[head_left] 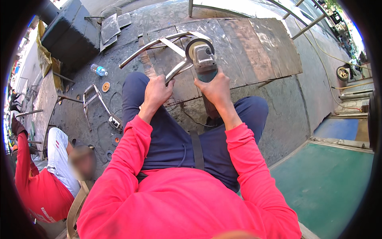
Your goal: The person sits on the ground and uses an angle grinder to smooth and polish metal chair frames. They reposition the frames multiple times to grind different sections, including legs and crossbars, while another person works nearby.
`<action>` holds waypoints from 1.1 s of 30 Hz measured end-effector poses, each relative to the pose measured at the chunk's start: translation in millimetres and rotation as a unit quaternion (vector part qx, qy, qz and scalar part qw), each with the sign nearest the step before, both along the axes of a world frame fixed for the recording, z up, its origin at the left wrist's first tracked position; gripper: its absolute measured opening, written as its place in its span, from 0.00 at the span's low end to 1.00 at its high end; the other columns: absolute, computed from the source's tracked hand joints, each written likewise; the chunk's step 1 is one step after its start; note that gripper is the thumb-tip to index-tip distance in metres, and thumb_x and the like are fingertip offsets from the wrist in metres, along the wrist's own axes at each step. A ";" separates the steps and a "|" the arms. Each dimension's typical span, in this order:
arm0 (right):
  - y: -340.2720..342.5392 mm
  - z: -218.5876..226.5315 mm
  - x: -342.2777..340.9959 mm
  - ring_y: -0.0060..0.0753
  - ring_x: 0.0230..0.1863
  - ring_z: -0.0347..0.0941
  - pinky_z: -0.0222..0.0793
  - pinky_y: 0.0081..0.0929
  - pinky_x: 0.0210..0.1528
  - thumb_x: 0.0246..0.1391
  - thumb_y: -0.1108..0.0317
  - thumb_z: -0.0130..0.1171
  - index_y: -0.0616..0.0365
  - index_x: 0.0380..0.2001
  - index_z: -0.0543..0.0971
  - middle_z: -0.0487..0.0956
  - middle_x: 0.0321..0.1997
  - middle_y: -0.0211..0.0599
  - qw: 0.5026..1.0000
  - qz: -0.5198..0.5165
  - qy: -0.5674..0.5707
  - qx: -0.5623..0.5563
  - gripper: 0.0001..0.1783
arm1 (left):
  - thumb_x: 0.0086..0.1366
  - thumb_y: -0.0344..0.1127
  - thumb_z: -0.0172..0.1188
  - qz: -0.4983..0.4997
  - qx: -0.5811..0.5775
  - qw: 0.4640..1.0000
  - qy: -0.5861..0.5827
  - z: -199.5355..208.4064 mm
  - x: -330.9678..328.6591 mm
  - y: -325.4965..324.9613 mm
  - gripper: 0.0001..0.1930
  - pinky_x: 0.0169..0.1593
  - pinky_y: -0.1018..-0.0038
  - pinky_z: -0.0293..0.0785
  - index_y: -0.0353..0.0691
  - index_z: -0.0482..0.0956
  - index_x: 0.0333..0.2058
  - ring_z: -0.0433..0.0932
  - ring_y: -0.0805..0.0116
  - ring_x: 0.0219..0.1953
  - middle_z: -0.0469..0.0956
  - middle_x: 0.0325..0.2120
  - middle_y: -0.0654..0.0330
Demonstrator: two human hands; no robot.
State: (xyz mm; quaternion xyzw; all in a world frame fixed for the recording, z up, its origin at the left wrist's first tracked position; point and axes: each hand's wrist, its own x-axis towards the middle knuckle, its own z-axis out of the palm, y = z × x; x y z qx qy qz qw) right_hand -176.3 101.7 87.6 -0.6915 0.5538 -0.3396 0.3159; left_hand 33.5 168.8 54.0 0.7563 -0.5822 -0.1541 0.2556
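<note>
My left hand [158,93] is closed around one leg of a bent metal tube frame [173,47], shiny with a flat crossbar. The frame reaches away from me over a worn wooden board [246,47]. In my right hand [217,88] is an angle grinder [207,73], gripped around its dark teal body, with its head pointing away from me. Its round disc [190,49] is at the frame's tubing beside the crossbar. Whether disc and metal touch, I cannot tell. The grinder's rear end hangs between my knees, and its cord runs along the ground there.
Left of my knee lie a water bottle [98,70], an orange disc [106,87], another metal frame [94,96] and a power socket [115,122] with cords. A co-worker in red [45,189] is at the left. A dark block [71,38] stands far left; a green panel [318,183] lies right.
</note>
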 end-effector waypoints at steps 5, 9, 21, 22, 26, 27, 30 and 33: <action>-0.9 -2.7 2.6 0.59 0.37 0.84 0.80 0.44 0.39 0.37 0.57 0.75 0.70 0.38 0.75 0.84 0.30 0.60 0.999 -0.010 -0.024 -0.026 0.32 | 0.63 0.46 0.64 -0.005 -0.009 1.000 -0.002 -2.4 1.0 1.7 0.22 0.40 0.51 0.78 0.24 0.81 0.30 0.82 0.35 0.33 0.80 0.25 0.34; 0.7 -3.0 3.2 0.60 0.36 0.84 0.80 0.45 0.38 0.37 0.57 0.75 0.70 0.37 0.75 0.83 0.30 0.60 1.000 0.003 -0.006 -0.028 0.31 | 0.63 0.46 0.64 -0.004 -0.004 1.000 0.005 -3.1 0.9 0.1 0.22 0.40 0.51 0.78 0.24 0.80 0.30 0.82 0.35 0.32 0.80 0.24 0.34; 1.7 -5.0 1.3 0.60 0.37 0.84 0.80 0.46 0.39 0.37 0.57 0.75 0.69 0.38 0.75 0.83 0.31 0.60 1.000 -0.002 -0.008 -0.022 0.31 | 0.64 0.46 0.64 -0.001 -0.003 1.000 -0.004 -2.9 -0.2 0.8 0.23 0.40 0.51 0.78 0.24 0.80 0.30 0.82 0.35 0.33 0.80 0.25 0.34; 2.1 -4.7 0.2 0.60 0.37 0.84 0.80 0.46 0.39 0.37 0.57 0.75 0.69 0.38 0.75 0.83 0.31 0.60 0.999 0.008 0.015 -0.029 0.31 | 0.64 0.46 0.64 -0.001 -0.005 1.000 -0.009 -3.5 -1.0 0.7 0.23 0.40 0.51 0.78 0.24 0.80 0.30 0.82 0.35 0.33 0.80 0.25 0.34; -1.6 -4.3 2.9 0.59 0.37 0.84 0.80 0.45 0.40 0.37 0.58 0.75 0.69 0.39 0.75 0.84 0.31 0.60 0.999 0.010 -0.031 -0.019 0.31 | 0.64 0.45 0.63 -0.007 0.005 1.000 -0.004 -3.9 -0.3 1.7 0.22 0.40 0.50 0.78 0.24 0.80 0.30 0.82 0.36 0.33 0.80 0.26 0.34; -1.7 -4.4 3.9 0.59 0.37 0.84 0.80 0.45 0.40 0.37 0.58 0.75 0.69 0.39 0.74 0.84 0.32 0.60 1.000 0.006 -0.021 -0.013 0.31 | 0.64 0.45 0.63 -0.007 0.007 1.000 -0.005 -3.8 -0.2 1.3 0.22 0.40 0.50 0.78 0.24 0.80 0.30 0.82 0.36 0.33 0.80 0.26 0.34; -2.1 -4.5 6.3 0.60 0.38 0.84 0.80 0.45 0.40 0.37 0.58 0.75 0.70 0.40 0.74 0.83 0.32 0.60 1.000 0.010 -0.010 -0.014 0.32 | 0.65 0.45 0.63 -0.008 0.004 1.000 -0.008 -3.6 -0.8 1.0 0.22 0.40 0.50 0.78 0.25 0.80 0.30 0.82 0.35 0.33 0.80 0.26 0.34; -1.6 -4.3 8.9 0.60 0.37 0.84 0.80 0.45 0.40 0.37 0.57 0.75 0.71 0.39 0.74 0.83 0.32 0.61 1.000 0.008 -0.020 -0.012 0.32 | 0.65 0.45 0.63 -0.006 0.008 1.000 -0.011 -3.0 -0.7 0.3 0.22 0.39 0.50 0.78 0.25 0.79 0.29 0.82 0.35 0.33 0.80 0.26 0.34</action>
